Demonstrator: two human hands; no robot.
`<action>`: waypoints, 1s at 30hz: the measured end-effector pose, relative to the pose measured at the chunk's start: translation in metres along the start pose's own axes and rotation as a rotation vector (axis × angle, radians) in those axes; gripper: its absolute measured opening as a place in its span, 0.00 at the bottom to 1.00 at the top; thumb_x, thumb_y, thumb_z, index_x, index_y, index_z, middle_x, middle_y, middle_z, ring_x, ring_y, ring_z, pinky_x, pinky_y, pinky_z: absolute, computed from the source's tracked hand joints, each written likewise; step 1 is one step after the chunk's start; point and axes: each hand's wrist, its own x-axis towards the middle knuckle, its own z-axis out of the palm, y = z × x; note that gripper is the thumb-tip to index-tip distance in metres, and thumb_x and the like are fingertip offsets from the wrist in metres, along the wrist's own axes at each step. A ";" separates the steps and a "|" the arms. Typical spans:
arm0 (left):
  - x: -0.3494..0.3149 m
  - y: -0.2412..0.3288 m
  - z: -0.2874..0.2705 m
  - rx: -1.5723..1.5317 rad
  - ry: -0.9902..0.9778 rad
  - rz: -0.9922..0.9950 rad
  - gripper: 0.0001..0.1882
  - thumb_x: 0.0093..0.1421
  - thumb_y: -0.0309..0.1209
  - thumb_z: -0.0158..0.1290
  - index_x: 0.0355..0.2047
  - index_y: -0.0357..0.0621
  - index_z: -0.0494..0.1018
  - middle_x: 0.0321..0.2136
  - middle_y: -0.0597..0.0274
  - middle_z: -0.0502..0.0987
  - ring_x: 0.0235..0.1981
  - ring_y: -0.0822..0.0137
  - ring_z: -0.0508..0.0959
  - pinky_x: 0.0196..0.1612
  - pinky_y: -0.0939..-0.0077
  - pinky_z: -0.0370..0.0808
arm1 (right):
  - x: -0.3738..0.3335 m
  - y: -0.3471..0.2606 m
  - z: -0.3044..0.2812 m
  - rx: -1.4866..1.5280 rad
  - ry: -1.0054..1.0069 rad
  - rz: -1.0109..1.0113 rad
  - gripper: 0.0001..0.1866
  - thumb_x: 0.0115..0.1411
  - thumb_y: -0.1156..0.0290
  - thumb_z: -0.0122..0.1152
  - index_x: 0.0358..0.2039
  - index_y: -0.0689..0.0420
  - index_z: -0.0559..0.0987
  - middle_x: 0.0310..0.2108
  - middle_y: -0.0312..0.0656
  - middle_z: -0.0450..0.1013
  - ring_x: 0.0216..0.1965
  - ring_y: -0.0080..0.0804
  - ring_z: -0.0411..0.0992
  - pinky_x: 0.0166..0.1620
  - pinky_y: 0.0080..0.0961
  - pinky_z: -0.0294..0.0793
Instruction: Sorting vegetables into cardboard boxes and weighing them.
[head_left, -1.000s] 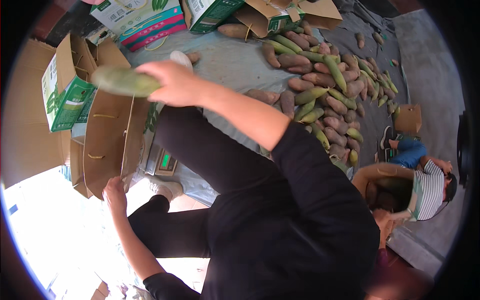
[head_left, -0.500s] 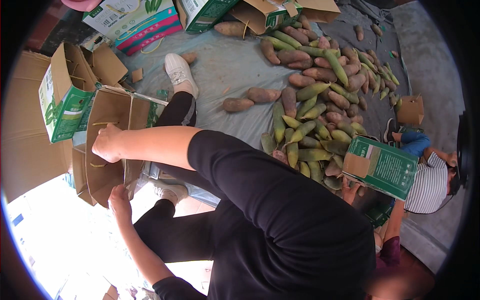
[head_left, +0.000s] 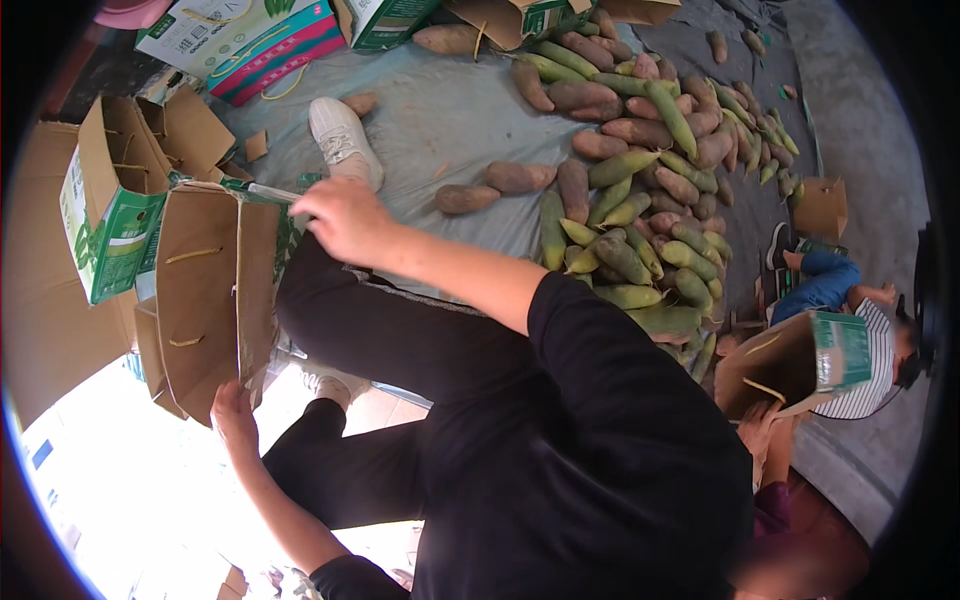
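- Fingers of the left hand are closing narrowly on the near end of the rim of a tall, open brown cardboard box, the landmark for every place below.
- Fingers of the right hand are curling just beside the box's far right corner; whether they are touching it or holding anything, I cannot tell.
- Two yellow cord handles are hanging against the brown inner wall of the box.
- One green-and-white printed carton with brown insides is standing open just left of the box.
- A flat pink-and-teal carton is lying beyond the box.
- Long green, tapering vegetables and thick reddish-brown tubers are lying in a heap well to the right of the box, on a wrinkled grey sheet.
- Farther right of the box, a co-worker's hand is gripping another open brown-and-green carton.
- Beside that carton, a person in a striped shirt is sitting low.
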 end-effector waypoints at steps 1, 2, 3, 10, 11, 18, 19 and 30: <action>-0.001 -0.001 0.001 -0.014 0.011 -0.003 0.06 0.49 0.20 0.50 0.30 0.34 0.70 0.24 0.48 0.68 0.28 0.48 0.71 0.32 0.60 0.67 | -0.012 0.026 -0.001 -0.063 -0.012 0.052 0.10 0.45 0.75 0.60 0.32 0.53 0.78 0.32 0.42 0.73 0.39 0.44 0.70 0.43 0.39 0.69; 0.006 -0.001 0.009 -0.035 0.003 0.002 0.06 0.50 0.20 0.50 0.30 0.34 0.70 0.24 0.49 0.68 0.28 0.48 0.71 0.32 0.60 0.67 | -0.029 0.059 -0.003 -0.139 -0.027 0.123 0.11 0.45 0.75 0.60 0.33 0.53 0.78 0.33 0.43 0.73 0.40 0.44 0.70 0.43 0.39 0.70; 0.006 -0.003 0.011 -0.033 0.000 0.002 0.06 0.50 0.20 0.50 0.30 0.34 0.70 0.24 0.49 0.68 0.28 0.48 0.71 0.32 0.60 0.67 | -0.042 0.078 -0.007 -0.200 -0.064 0.220 0.12 0.45 0.75 0.60 0.34 0.53 0.78 0.35 0.45 0.73 0.42 0.45 0.69 0.43 0.40 0.70; 0.004 -0.007 0.007 -0.016 -0.002 -0.016 0.06 0.51 0.20 0.49 0.30 0.34 0.70 0.23 0.49 0.68 0.26 0.49 0.70 0.30 0.60 0.66 | -0.084 0.154 -0.026 -0.597 -0.398 0.619 0.22 0.49 0.76 0.57 0.47 0.52 0.71 0.46 0.43 0.68 0.50 0.42 0.64 0.49 0.43 0.65; 0.006 -0.004 0.006 -0.015 -0.014 -0.035 0.05 0.51 0.20 0.49 0.30 0.34 0.70 0.23 0.49 0.68 0.26 0.50 0.70 0.30 0.60 0.65 | -0.093 0.165 -0.026 -0.672 -0.378 0.652 0.23 0.49 0.76 0.56 0.48 0.52 0.70 0.47 0.42 0.67 0.51 0.41 0.63 0.49 0.44 0.65; 0.009 -0.012 0.010 -0.011 -0.013 -0.035 0.03 0.50 0.20 0.49 0.27 0.34 0.68 0.21 0.51 0.65 0.23 0.52 0.68 0.28 0.62 0.63 | -0.127 0.195 -0.024 -0.807 -0.515 0.686 0.22 0.52 0.73 0.54 0.49 0.49 0.69 0.46 0.38 0.66 0.51 0.37 0.63 0.45 0.43 0.64; 0.009 -0.014 0.010 -0.011 -0.004 -0.032 0.03 0.50 0.19 0.49 0.27 0.34 0.68 0.21 0.51 0.64 0.23 0.52 0.67 0.27 0.62 0.63 | -0.129 0.197 -0.023 -0.868 -0.536 0.664 0.19 0.53 0.70 0.53 0.47 0.48 0.70 0.45 0.36 0.66 0.50 0.35 0.63 0.45 0.44 0.63; 0.011 -0.010 0.008 -0.005 -0.014 -0.015 0.04 0.49 0.19 0.50 0.26 0.34 0.68 0.20 0.51 0.65 0.23 0.52 0.68 0.27 0.62 0.63 | -0.134 0.189 -0.037 -0.862 -0.515 0.787 0.25 0.46 0.71 0.62 0.47 0.50 0.69 0.44 0.39 0.67 0.50 0.37 0.64 0.45 0.43 0.65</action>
